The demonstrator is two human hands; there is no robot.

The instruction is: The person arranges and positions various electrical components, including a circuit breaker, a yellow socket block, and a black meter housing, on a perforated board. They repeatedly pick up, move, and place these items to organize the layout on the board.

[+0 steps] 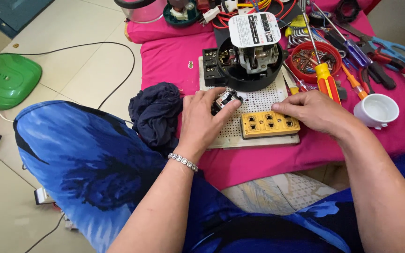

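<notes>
Blue patterned cloth over the person's knees fills the near edge and hides whatever lies under the forearms. Just past it, the left hand (pixel 201 122) pinches a small black switch part (pixel 224 100) between thumb and fingertips; the fingers cover most of the part, so its shape is hard to read. It sits at the hand's far tips, on the white perforated board (pixel 254 100). The right hand (pixel 316 112) lies curled with fingertips pressed on the far right corner of the yellow socket block (pixel 269 124), which rests on the same board, just right of the switch part. A dark blue rag (pixel 155 112) lies bunched beside the left hand. Farther off stands the black round meter (pixel 249 61), its top cover partly blocking the works. Tools beyond are cut off by the frame.
</notes>
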